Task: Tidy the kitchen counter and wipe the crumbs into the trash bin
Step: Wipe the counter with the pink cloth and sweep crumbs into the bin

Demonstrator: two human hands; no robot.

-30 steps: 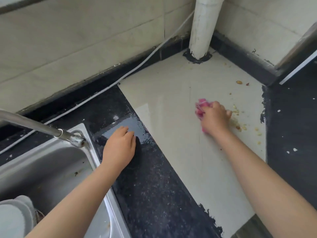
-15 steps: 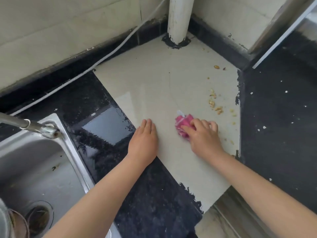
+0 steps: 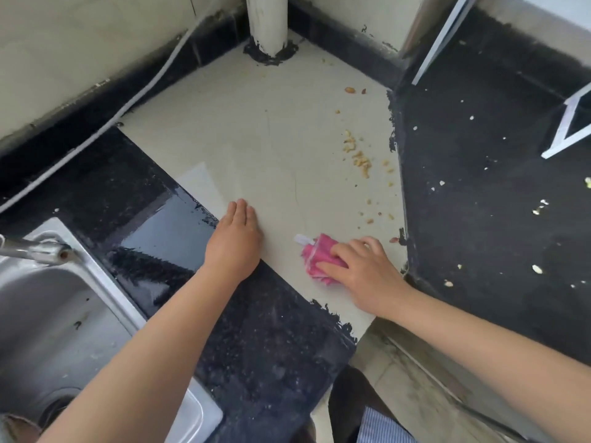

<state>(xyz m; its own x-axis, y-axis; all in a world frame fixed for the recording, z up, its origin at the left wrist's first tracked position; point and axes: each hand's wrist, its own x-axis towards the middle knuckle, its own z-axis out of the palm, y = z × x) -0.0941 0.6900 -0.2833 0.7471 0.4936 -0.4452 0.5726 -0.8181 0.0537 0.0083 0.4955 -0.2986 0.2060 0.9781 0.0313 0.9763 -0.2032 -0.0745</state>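
Note:
A crumpled pink cloth [image 3: 315,255] with a white tag lies on the cream tile part of the counter [image 3: 256,139]. My right hand [image 3: 364,276] presses on the cloth with its fingers spread over it, near the counter's front edge. Yellowish crumbs [image 3: 359,158] lie scattered in a trail beyond the cloth, close to the black counter on the right. My left hand [image 3: 235,241] rests flat, fingers straight and together, on the seam between the cream tile and the black stone. No trash bin is in view.
A steel sink [image 3: 48,318] with its tap [image 3: 35,251] sits at the left. A white pipe [image 3: 267,20] rises in the back corner, with a white cable [image 3: 128,103] along the wall. The black counter [image 3: 479,203] on the right carries pale specks; a white frame [image 3: 566,126] stands there.
My right hand has dragged the pink cloth from among the crumbs toward the front edge. My left hand slid from the wet black stone by the sink onto the tile seam.

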